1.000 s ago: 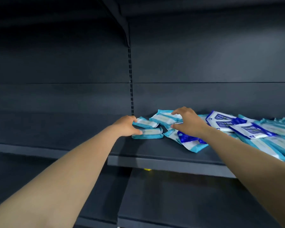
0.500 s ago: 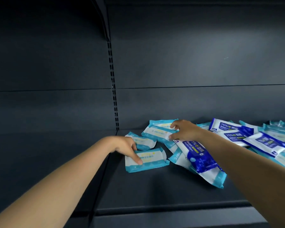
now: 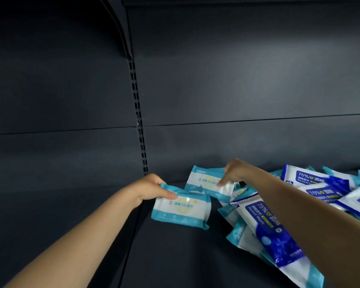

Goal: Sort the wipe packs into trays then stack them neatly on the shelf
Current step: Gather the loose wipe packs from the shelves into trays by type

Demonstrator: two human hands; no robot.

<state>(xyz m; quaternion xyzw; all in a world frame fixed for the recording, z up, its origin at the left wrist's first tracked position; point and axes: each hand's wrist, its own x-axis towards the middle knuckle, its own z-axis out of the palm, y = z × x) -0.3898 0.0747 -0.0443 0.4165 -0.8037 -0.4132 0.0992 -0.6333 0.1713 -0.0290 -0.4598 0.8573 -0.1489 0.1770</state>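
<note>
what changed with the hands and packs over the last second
The left hand, which a second ago lay on the small teal packs, now pinches one small teal pack by its top edge. The right hand went from resting on the pile to pinching a second teal pack. The blue alcohol wipe packs on the shelf stayed in a loose heap.

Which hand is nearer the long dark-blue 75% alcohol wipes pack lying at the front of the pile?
Right. The right hand pinches a light-blue pack just behind the dark-blue pack, its forearm passing over it. The left hand holds another light-blue pack further left.
</note>
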